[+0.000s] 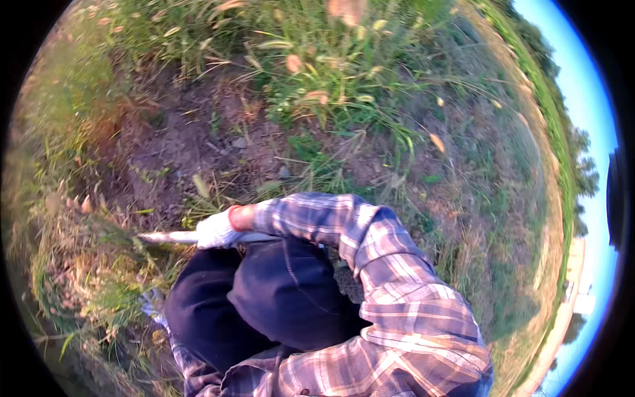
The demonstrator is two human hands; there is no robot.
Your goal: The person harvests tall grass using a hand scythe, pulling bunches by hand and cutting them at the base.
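The right hand (217, 230), in a white glove, is closed around a pale tool handle or blade (169, 236) that points left into a clump of dry grass (99, 264). The left hand (153, 303), also gloved, sits low in the same clump, mostly hidden. Bare soil (192, 142) lies beyond; tall green grass (317, 73) stands farther off.

The person is wearing a long-sleeved plaid shirt (397, 298) in purple, pale blue and orange-tan checks, its fabric filling the lower right of the frame and its sleeve running up toward the centre, ending in a buttoned-looking cuff. A white work glove is covering the right hand (215, 231) at centre left. Dark navy trousers (278, 298) are filling the lower middle, with a seam line showing. The left hand (153, 303), at lower left, is wearing a pale glove too, mostly hidden.
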